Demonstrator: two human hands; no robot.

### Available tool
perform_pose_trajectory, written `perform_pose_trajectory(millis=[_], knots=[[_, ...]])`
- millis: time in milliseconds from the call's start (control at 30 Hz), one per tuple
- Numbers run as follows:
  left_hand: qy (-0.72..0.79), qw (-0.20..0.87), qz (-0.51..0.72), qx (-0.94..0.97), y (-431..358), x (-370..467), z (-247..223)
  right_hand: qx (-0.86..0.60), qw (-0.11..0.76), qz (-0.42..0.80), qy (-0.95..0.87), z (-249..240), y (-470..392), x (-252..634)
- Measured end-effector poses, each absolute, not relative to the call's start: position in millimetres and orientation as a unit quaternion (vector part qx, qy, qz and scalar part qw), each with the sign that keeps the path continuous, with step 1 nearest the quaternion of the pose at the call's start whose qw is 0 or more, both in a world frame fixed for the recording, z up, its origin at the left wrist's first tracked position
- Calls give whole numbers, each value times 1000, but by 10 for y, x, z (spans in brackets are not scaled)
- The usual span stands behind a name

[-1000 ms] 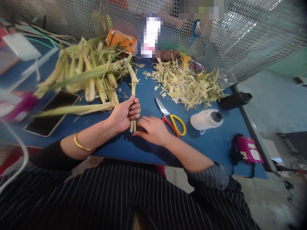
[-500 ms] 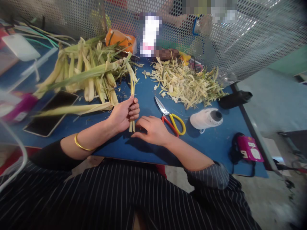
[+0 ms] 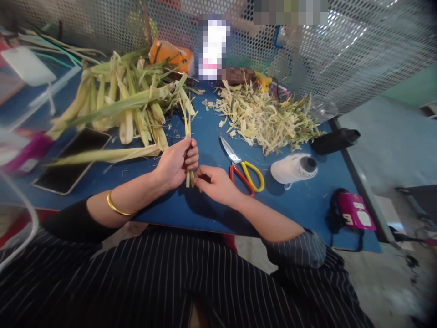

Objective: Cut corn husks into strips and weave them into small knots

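Note:
My left hand [image 3: 177, 161] is closed round a thin bundle of pale corn husk strips [image 3: 187, 125], held upright with the short cut ends poking out below the fist. The leafy upper end stands beside the husk pile. My right hand [image 3: 218, 186] pinches with thumb and forefinger at the lower ends of that bundle, just right of the left fist. Scissors [image 3: 235, 159] with one red and one yellow handle lie partly spread on the blue table, right of my hands.
A heap of corn husks [image 3: 126, 100] covers the left, partly beside a dark phone [image 3: 73, 159]. Husk scraps [image 3: 262, 118] are piled at the back right. A white thread cone [image 3: 290, 169], a black bottle-like object [image 3: 336, 141] and a magenta box [image 3: 357, 210] stand farther right.
The fingers of my right hand have come up against the lower ends of the strips and closed there. My left hand keeps its grip almost in place.

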State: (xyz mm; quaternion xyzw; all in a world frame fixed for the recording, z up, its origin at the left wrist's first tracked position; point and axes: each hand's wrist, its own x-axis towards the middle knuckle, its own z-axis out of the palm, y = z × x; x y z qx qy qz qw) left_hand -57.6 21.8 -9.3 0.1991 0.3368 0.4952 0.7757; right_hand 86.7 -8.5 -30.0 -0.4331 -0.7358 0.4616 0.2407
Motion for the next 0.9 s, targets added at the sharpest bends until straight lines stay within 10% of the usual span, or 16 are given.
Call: perform_pose_trajectory(millis=[900], knots=[[314, 798, 494, 144, 276, -640, -96, -393, 221, 397, -799, -310, -61, 904]])
